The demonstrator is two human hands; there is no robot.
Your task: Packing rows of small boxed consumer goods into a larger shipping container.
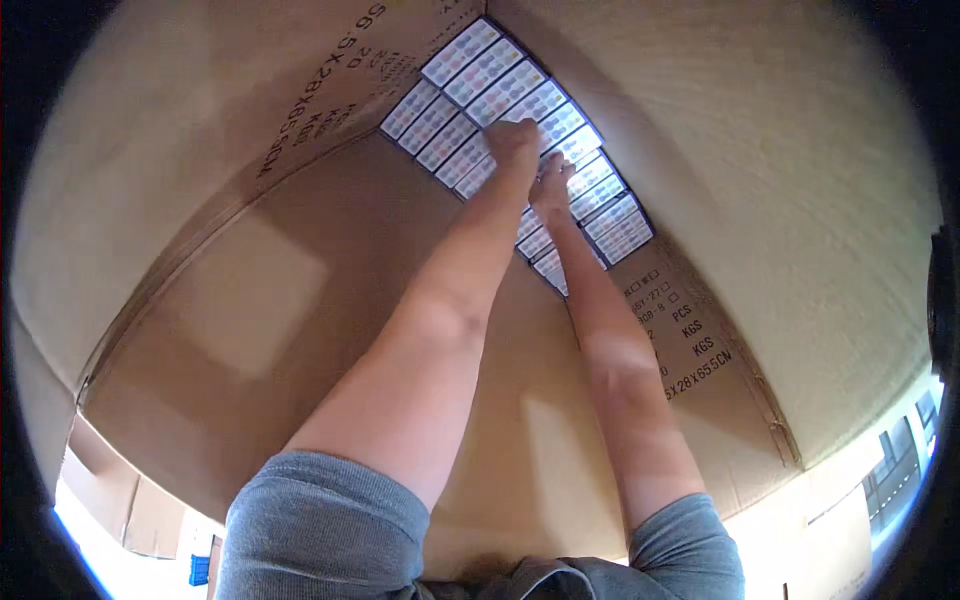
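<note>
Both my arms reach up into a big brown cardboard carton [210, 330]. At its far end lie several small flat boxes [415, 105], dark-edged with white tops printed with rows of coloured spots. They form neat rows, and one row [510, 90] appears to sit on top of the others. My left hand [512, 142] is curled closed at the near edge of that raised row; what its fingers grip is hidden. Just right of it and a little nearer, my right hand [552, 188] touches the boxes, its fingers partly stretched and slightly apart.
Tall carton walls rise at the left [150, 150] and right [780, 180], with dark print on them. A bottom flap seam [180, 240] runs along the left. Beyond the near rim, a bright area shows a small blue object [200, 570] at the lower left.
</note>
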